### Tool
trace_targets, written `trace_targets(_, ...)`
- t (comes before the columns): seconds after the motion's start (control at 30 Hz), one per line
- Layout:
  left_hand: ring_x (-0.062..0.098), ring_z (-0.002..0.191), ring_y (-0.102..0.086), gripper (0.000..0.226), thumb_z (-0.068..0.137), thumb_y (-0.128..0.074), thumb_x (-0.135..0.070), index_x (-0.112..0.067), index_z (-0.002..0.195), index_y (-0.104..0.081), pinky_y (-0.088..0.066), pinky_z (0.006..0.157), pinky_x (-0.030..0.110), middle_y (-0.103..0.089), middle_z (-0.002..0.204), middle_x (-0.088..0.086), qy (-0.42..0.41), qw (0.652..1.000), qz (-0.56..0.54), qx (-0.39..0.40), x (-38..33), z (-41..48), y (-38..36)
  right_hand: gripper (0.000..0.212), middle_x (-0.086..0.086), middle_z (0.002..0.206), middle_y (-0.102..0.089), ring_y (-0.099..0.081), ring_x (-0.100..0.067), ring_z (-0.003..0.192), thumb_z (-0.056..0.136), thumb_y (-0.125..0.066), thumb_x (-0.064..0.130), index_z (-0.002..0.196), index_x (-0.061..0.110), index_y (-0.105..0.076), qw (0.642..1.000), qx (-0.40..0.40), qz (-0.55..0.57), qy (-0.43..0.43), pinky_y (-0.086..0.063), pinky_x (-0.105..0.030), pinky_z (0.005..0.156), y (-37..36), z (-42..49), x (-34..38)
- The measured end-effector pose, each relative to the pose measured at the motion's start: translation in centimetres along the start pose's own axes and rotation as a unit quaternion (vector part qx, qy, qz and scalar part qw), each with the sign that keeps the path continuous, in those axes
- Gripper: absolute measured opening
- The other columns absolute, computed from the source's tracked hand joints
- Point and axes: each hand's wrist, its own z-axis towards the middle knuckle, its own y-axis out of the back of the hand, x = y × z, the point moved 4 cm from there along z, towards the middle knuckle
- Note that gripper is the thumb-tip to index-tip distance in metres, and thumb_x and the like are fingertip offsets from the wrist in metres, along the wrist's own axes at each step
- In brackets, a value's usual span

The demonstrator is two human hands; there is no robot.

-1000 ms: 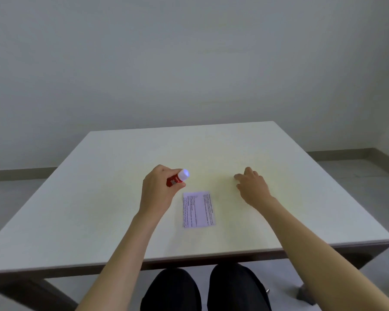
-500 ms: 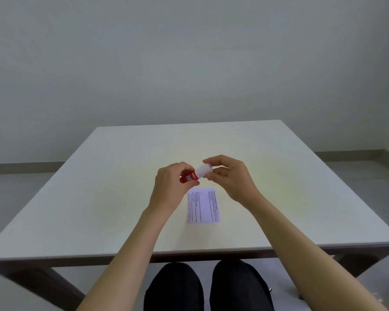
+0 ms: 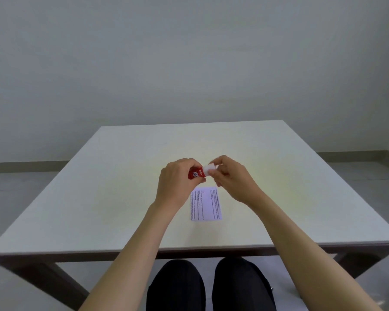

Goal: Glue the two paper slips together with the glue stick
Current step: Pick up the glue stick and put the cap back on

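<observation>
1. Got the glue stick [image 3: 199,173] up in the air between both hands, lying roughly sideways over the middle of the surface [image 3: 99,198], just past the far end of the paper.
2. My left hand [image 3: 177,182] is wrapped round the red body, fingers [image 3: 197,163] curled over the top and thumb underneath, pinching it snug.
3. My right hand [image 3: 231,178] has its fingers pressed onto the white cap [image 3: 210,169] at the right end of the stick. Cap sits right up against the red part; can't tell if it's loosened at all.
4. Looks-wise: short stubby tube, bright red label with white lettering (too blurry to read properly), white cap.
5. The paper slip [image 3: 206,204] is lying flat on the surface, closer to me than my hands, long side pointing away from me. White with small black print in two columns.
6. Count: one glue stick, one cap, and I can only make out one paper rectangle. If there's a second slip stacked on it, I can't tell from here.
7. Surface is pale, square-ish, with dark legs. My knees [image 3: 209,286] in black trousers poke out underneath.
</observation>
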Motion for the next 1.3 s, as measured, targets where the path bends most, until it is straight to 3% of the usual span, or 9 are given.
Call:
trace_targets(0.1,0.020,0.080,-0.068,0.022,0.070,-0.080,-0.023,-0.016,0.089,-0.071,-0.053,0.073,0.040,-0.075,0.085,0.000,0.008,1.000,0.002,0.007,0.1,-0.4,-0.1,0.037,0.005,0.057,-0.054,-0.042,-0.011,0.049,0.086,-0.052,0.053,0.074,0.019,-0.058,0.993,-0.039,-0.110,-0.012,-0.035,-0.027,0.053,-0.1,0.4,-0.1)
trace_targets(0.23,0.019,0.081,-0.069,0.021,0.071,-0.079,-0.025,-0.017,0.089,-0.071,-0.053,0.073,0.039,-0.075,0.085,-0.001,0.011,1.000,0.010,0.002,0.9,-0.2,0.4,0.030,0.014,0.086,-0.065,-0.050,-0.003,0.050,0.086,-0.062,0.033,0.115,0.035,-0.055,0.998,0.038,-0.006,0.049,-0.042,-0.013,0.056,-0.1,0.3,0.7)
trace_targets(0.3,0.020,0.080,-0.068,0.022,0.071,-0.079,-0.025,-0.018,0.090,-0.071,-0.053,0.072,0.039,-0.075,0.086,-0.001,0.002,1.000,0.021,0.008,0.9,-0.1,0.3,0.016,0.010,0.066,-0.064,-0.049,-0.009,0.050,0.089,-0.057,0.035,0.088,0.021,-0.064,0.999,0.008,-0.045,0.027,-0.038,-0.020,0.052,-0.1,0.7,0.8)
trace_targets(0.47,0.019,0.074,-0.068,0.023,0.069,-0.080,-0.022,-0.016,0.083,-0.062,-0.052,0.068,0.035,-0.073,0.082,-0.001,0.024,1.000,0.013,-0.004,2.0,0.4,-0.2,0.069,0.004,0.045,-0.051,-0.048,-0.017,0.049,0.091,-0.033,0.061,0.060,0.007,-0.062,0.986,-0.058,-0.135,-0.082,-0.038,-0.029,0.053,-0.5,1.0,0.8)
trace_targets(0.7,0.002,0.055,-0.062,0.030,0.075,-0.075,-0.017,-0.013,0.081,-0.046,-0.038,0.053,0.020,-0.064,0.074,-0.001,0.218,0.963,-0.122,-0.101,8.3,4.1,0.7,0.041,-0.003,0.058,-0.062,-0.054,-0.015,0.057,0.096,-0.041,0.041,0.085,0.013,-0.068,0.992,-0.051,-0.065,-0.091,-0.039,-0.027,0.053,0.8,-0.4,-1.1)
trace_targets(0.77,0.014,0.066,-0.058,0.031,0.075,-0.076,-0.018,-0.010,0.083,-0.048,-0.035,0.053,0.020,-0.059,0.083,-0.003,0.242,0.958,-0.114,-0.101,9.4,4.3,0.1,0.034,-0.002,0.059,-0.063,-0.050,-0.011,0.051,0.095,-0.044,0.038,0.087,0.014,-0.067,0.992,-0.055,-0.060,-0.099,-0.036,-0.024,0.050,1.2,-0.6,-1.7)
trace_targets(0.9,0.020,0.074,-0.054,0.031,0.074,-0.077,-0.019,-0.007,0.085,-0.050,-0.035,0.060,0.026,-0.058,0.088,-0.001,0.263,0.954,-0.111,-0.092,10.7,4.0,-1.4,0.028,-0.003,0.060,-0.065,-0.045,-0.006,0.043,0.095,-0.047,0.034,0.089,0.013,-0.065,0.991,-0.057,-0.058,-0.104,-0.034,-0.023,0.048,1.5,-0.8,-2.2)
trace_targets(1.03,0.002,0.060,-0.053,0.031,0.074,-0.077,-0.018,-0.008,0.085,-0.050,-0.032,0.051,0.017,-0.055,0.080,-0.006,0.271,0.951,-0.111,-0.096,11.3,3.4,-2.1,0.024,-0.002,0.059,-0.063,-0.045,-0.006,0.043,0.094,-0.050,0.031,0.090,0.013,-0.065,0.992,-0.051,-0.054,-0.103,-0.036,-0.022,0.048,1.3,-1.0,-2.5)
trace_targets(1.3,0.024,0.075,-0.058,0.032,0.073,-0.077,-0.018,-0.008,0.084,-0.049,-0.038,0.065,0.029,-0.058,0.083,-0.003,0.272,0.951,-0.111,-0.096,11.8,2.7,-2.4,0.023,-0.005,0.061,-0.063,-0.048,0.004,0.038,0.093,-0.051,0.028,0.090,0.012,-0.067,0.993,-0.041,-0.044,-0.102,-0.037,-0.023,0.051,0.6,-1.2,-2.3)
